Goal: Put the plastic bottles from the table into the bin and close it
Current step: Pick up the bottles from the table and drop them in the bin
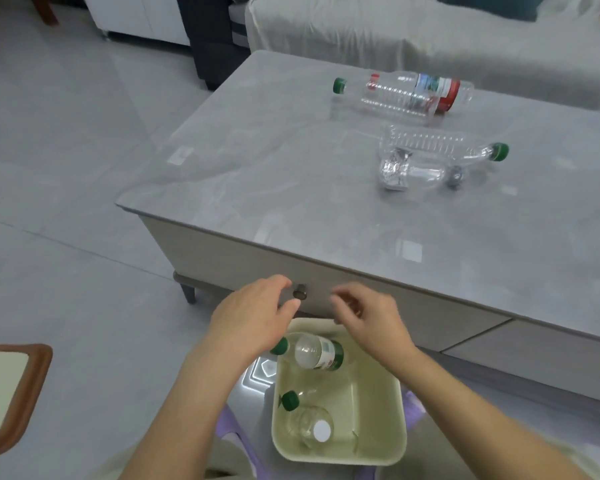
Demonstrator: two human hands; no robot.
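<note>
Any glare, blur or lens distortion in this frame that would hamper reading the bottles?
Head view: wide-angle bending curves the table edges; soft window reflections on its glossy top; a bright glare patch on the floor beside the bin; right hand fingers slightly motion-blurred; bottles on the table stay legible.

Table (291, 174): grey marbled top. It carried four clear plastic bottles lying flat: labelled pair (409, 93) toward the far edge, green-capped bottle (444, 145) touching crumpled bottle (413, 173) alongside.
</note>
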